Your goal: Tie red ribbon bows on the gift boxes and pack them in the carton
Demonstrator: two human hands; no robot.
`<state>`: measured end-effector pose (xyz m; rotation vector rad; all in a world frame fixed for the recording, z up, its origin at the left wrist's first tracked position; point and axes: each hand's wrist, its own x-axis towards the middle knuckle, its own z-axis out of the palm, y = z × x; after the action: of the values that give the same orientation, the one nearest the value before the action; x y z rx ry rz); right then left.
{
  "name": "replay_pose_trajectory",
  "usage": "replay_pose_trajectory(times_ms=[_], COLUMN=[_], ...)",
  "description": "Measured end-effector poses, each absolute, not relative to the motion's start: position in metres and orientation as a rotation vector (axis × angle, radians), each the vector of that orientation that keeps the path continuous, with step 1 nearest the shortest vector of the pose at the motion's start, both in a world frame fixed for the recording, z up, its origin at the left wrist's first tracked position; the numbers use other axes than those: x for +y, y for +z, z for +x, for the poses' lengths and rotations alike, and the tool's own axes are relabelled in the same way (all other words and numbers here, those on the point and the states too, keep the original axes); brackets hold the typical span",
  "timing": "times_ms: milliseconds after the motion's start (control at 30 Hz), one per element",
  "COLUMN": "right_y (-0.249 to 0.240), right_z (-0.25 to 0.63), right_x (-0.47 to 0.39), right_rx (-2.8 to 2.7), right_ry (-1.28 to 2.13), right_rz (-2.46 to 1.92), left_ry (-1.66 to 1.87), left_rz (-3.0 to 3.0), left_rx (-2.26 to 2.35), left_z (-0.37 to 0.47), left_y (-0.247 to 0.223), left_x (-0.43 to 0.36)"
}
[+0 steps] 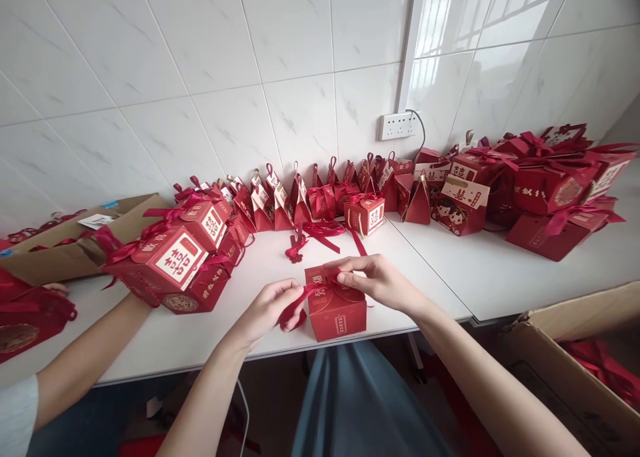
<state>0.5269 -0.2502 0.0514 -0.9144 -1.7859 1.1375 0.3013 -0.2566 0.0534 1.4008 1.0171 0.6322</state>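
Observation:
A red gift box with printed lettering sits at the table's near edge. A red ribbon lies across its top and trails below my left hand, whose fingers are pinched on it at the box's left side. Over the top flaps, my right hand holds the ribbon between thumb and fingers, near the middle of the lid. Behind the box lie a small ribbon bow and loose ribbons on the white table. Farther back stands a small box with a gold cord.
Stacked red boxes stand left, beside a co-worker's arm. More boxes are piled right, and pointed ones line the wall. Cardboard cartons stand far left and lower right. A power strip hangs behind.

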Motion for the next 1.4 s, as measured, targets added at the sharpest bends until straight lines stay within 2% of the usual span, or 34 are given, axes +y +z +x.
replay_pose_trajectory(times_ms=[200,367,733,1033,1400], right_y=[0.047,0.042,0.036,0.035,0.033], right_z=[0.509,0.506,0.500,0.501,0.503], right_x=[-0.250,-0.254,-0.251,-0.251,-0.253], right_rx=[-1.770,-1.847,-1.569,-1.578,-1.571], right_ry=[0.900,0.741,0.959,0.980,1.064], right_rz=[-1.031,-0.991,-1.033,-0.982,-0.959], left_ry=[0.684,0.518,0.508,0.562,0.753], left_rz=[1.707,2.074,2.474,2.458,2.335], left_rx=[1.240,1.372,1.411,1.274,1.125], left_z=[0.302,0.305,0.307,0.327,0.338], left_y=[0.069,0.081,0.091,0.102,0.092], left_x=[-0.262,-0.271,-0.268,-0.251,-0.224])
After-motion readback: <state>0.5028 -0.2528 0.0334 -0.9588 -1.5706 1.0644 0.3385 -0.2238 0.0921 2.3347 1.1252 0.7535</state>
